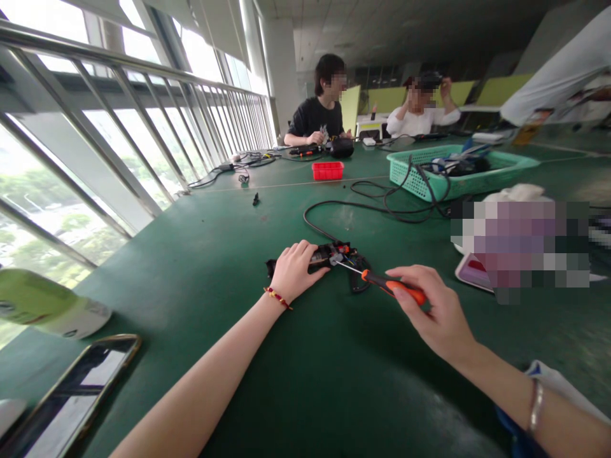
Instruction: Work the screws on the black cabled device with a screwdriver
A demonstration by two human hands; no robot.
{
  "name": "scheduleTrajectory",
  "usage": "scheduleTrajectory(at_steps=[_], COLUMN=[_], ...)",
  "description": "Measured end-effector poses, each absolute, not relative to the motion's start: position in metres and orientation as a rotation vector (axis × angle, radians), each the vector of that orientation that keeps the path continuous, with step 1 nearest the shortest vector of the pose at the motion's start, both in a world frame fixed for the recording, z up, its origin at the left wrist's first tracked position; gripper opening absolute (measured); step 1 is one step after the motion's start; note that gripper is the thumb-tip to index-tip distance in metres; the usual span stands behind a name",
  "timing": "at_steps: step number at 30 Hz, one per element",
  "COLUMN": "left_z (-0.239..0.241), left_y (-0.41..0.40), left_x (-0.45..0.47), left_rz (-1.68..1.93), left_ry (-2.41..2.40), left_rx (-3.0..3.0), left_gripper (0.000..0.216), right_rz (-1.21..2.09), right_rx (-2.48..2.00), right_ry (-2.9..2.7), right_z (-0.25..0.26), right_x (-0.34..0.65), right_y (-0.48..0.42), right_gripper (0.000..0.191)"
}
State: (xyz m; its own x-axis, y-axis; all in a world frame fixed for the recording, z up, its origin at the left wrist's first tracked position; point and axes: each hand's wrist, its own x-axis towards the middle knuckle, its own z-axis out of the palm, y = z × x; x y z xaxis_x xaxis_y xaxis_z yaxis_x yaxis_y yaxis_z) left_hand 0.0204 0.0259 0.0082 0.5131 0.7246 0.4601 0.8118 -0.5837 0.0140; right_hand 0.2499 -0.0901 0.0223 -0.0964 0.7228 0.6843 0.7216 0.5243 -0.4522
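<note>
My left hand (296, 270) lies over a black electrical device (322, 256) with its inside exposed, fingers wrapped round its body and pressing it to the green table (229, 356). Coloured wires and small parts show at the device's right end, near a black curved handle-like piece (361, 280). A black cord (312, 222) runs away from it. In my right hand (436, 312) is an orange and black screwdriver (394, 285), gripped by its handle. The screwdriver's tip points left and meets a grey part of the device, though the exact contact is too small to tell.
A red tray (328, 170) and a green basket (477, 186) with cables stand further back. At left are a phone (79, 394) and a green-white container (52, 305). A pixelated bundle (525, 235) sits at right. Two people (317, 117) sit across the table.
</note>
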Motion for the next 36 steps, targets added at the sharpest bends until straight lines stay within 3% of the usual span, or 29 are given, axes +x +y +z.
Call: scheduleTrajectory(at_steps=[5, 11, 19, 25, 31, 36], left_z=[0.0081, 0.0088, 0.0086, 0.008, 0.0085, 0.0083], left_y=[0.026, 0.0256, 0.0256, 0.026, 0.0249, 0.0246], left_x=[0.0204, 0.0203, 0.0202, 0.0202, 0.021, 0.021], left_rz=[-0.629, -0.635, -0.634, -0.639, -0.641, -0.647], left_ry=[-1.313, -1.314, -1.308, -1.311, -1.313, -1.31], left_rx=[-2.558, -2.559, -2.567, -2.567, -2.559, -2.56], left_gripper=[0.037, 0.037, 0.036, 0.035, 0.036, 0.036], right_rz=[-0.067, 0.036, -0.067, 0.034, -0.047, 0.144], right_rx=[-1.167, -1.232, -1.155, -1.229, -1.158, -1.252], right_ry=[-1.717, -1.803, -1.7, -1.832, -1.705, -1.766], right_z=[0.02, 0.0232, 0.0197, 0.0238, 0.019, 0.0211], right_x=[0.2501, 0.2494, 0.2502, 0.2499, 0.2499, 0.2487], right_y=[-0.0894, -0.0903, -0.0901, -0.0917, -0.0912, -0.0928], right_gripper=[0.026, 0.012, 0.032, 0.014, 0.033, 0.018])
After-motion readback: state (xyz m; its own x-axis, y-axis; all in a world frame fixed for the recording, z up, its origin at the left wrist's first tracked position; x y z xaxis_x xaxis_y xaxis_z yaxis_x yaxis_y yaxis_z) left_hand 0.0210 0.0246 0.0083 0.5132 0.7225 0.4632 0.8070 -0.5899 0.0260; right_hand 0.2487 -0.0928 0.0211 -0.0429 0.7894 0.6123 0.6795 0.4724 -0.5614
